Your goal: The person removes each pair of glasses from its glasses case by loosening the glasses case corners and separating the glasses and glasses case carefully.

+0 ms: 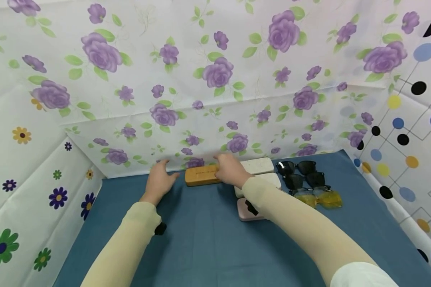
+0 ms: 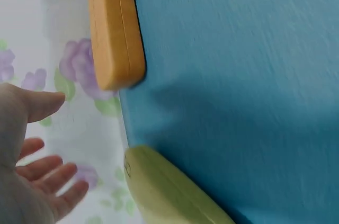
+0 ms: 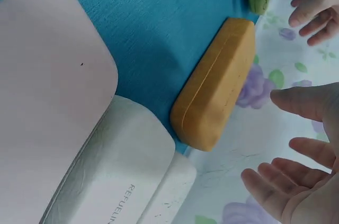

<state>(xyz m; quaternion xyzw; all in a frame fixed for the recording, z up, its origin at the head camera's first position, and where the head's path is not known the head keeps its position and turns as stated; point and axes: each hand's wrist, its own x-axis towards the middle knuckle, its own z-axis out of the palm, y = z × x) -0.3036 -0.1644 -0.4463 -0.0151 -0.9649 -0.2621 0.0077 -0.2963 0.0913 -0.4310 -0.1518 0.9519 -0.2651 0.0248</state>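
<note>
An orange glasses case [image 1: 201, 175] lies on the blue cloth against the flowered backdrop, between both hands. My left hand [image 1: 159, 182] hovers left of it, thumb and fingers spread, holding nothing. Below that hand in the left wrist view is a green glasses case [image 2: 164, 187]; the hand and arm hide it in the head view. My right hand [image 1: 230, 169] overlaps the orange case's right end in the head view. From the right wrist, its spread fingers [image 3: 265, 192] show bare, apart from the case.
Two whitish cases [image 1: 260, 164] and a pink case [image 1: 244, 209] are lined up under the right forearm. Right of them lie dark sunglasses [image 1: 295, 167] and yellow-lensed glasses [image 1: 328, 199], partly overlapping. Patterned sheets [image 1: 219, 71] wall in the back and both sides.
</note>
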